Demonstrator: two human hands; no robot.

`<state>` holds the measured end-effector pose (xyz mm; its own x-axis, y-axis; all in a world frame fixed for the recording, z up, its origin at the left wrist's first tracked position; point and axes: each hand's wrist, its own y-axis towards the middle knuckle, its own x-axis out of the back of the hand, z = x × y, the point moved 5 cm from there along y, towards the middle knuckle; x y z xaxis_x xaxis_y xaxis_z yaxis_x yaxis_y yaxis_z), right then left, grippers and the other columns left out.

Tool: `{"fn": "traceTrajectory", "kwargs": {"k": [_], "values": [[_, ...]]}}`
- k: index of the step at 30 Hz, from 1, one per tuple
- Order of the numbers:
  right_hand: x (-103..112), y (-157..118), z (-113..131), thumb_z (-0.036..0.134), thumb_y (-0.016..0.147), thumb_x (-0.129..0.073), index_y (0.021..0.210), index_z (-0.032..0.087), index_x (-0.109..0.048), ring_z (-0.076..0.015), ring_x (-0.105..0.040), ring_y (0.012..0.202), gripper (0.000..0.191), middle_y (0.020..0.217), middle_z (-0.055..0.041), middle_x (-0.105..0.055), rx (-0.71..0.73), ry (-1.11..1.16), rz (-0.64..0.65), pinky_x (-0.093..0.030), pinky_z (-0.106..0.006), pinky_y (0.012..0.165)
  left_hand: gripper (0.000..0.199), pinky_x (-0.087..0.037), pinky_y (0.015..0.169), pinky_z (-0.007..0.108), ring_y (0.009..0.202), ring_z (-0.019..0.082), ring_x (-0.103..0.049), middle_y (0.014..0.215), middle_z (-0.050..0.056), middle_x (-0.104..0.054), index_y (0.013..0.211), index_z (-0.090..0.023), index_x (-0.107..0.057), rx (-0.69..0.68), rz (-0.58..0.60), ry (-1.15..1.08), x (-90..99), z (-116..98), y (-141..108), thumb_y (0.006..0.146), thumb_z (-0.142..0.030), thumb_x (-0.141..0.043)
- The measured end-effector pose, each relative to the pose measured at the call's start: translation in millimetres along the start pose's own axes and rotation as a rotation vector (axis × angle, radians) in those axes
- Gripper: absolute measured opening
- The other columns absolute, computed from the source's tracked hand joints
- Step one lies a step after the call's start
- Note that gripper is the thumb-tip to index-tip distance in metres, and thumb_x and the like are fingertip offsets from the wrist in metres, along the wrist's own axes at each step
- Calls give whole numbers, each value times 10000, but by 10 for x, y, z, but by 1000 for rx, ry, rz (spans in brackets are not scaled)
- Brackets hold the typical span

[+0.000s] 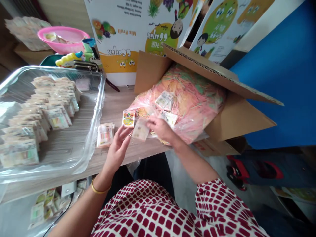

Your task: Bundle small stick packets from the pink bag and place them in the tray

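Overall, a wood-grain tabletop point(114, 100) lies beneath both hands. Left of the hands stands a clear plastic tray point(98, 110) bearing rows of filled packets point(59, 118); beyond it sits a pink basin point(61, 48). Ahead of the hands rises a printed "Mix Fruit" carton point(118, 19); to their right, a blue panel point(276, 82). An open cardboard box point(243, 115), also right, has a plastic bag of coloured sticks point(195, 93) spilling towards the right hand point(160, 128). That hand pinches a translucent packet point(141, 130), slightly blurred, between the two hands. The left hand point(118, 146) is half open, its fingertips at a fruit-printed card point(128, 118); whether it grips anything cannot be determined. Just left of it rests a packet stack point(105, 135).
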<state>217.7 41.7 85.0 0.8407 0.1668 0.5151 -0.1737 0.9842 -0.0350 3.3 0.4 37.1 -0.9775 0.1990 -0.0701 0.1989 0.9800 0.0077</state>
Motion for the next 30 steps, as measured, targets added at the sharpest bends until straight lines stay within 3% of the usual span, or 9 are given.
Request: {"fn": "traceTrajectory", "kwargs": {"k": [3,6,8,10,13,17,21,26,30], "values": [[-474,-83,-124,350,1004,-523,920,199,-664,-167,-661,811,223,894,-8,-698,32,-81,240,-507,-287,758,439,-597,865,361,1083,278,-693,1132,89,-762,1141,-204,-734,251,115,-146,-64,222,12,841,-524,-760],[-456,-13,-315,148,979,-490,1127,164,-682,-227,-642,1106,243,1155,-102,-710,99,-455,138,-473,-380,1007,475,-594,679,307,858,222,-680,950,43,-747,962,-186,-728,399,2,-193,50,439,-37,724,-583,-833],[-408,42,-379,63,941,-489,1296,119,-631,-275,-559,1283,387,1322,-172,-652,172,-714,82,-385,-443,1134,500,-587,663,300,813,198,-658,929,26,-728,946,-192,-707,433,-51,-220,107,520,-72,692,-598,-850],[-440,86,-393,70,954,-494,1376,107,-587,-311,-519,1330,434,1381,-199,-617,237,-883,109,-344,-493,1168,491,-579,686,297,803,187,-648,919,22,-720,944,-192,-697,423,-52,-216,117,548,-88,709,-599,-839],[-542,166,-364,132,1016,-444,1302,125,-635,-343,-526,1290,344,1352,-207,-627,267,-1030,124,-346,-551,1143,454,-554,732,288,798,182,-643,881,20,-713,926,-189,-692,378,-34,-185,101,545,-92,752,-592,-808],[-631,283,-376,152,1048,-370,1249,83,-644,-343,-539,1232,347,1305,-227,-639,267,-1119,105,-362,-520,1101,444,-531,776,293,806,186,-650,864,19,-718,913,-188,-675,353,-34,-198,134,540,-120,762,-584,-805],[-537,319,-434,223,1086,-278,1221,77,-636,-343,-561,1155,410,1193,-219,-678,195,-1095,10,-390,-494,1033,420,-522,793,293,828,187,-654,879,19,-721,935,-189,-679,356,-29,-212,200,540,-180,789,-565,-795],[-395,324,-383,172,1073,-264,1177,106,-627,-318,-613,1118,384,1105,-193,-720,135,-997,-78,-406,-442,1021,380,-523,815,284,841,176,-657,888,9,-719,938,-196,-677,339,-87,-239,256,550,-227,808,-534,-794],[-374,361,-374,220,1079,-275,1322,91,-549,-294,-707,948,388,1032,-190,-763,-39,-972,5,-493,-373,850,373,-537,834,284,867,172,-672,920,3,-723,951,-207,-660,343,-185,-318,330,584,-265,797,-511,-812]]}}
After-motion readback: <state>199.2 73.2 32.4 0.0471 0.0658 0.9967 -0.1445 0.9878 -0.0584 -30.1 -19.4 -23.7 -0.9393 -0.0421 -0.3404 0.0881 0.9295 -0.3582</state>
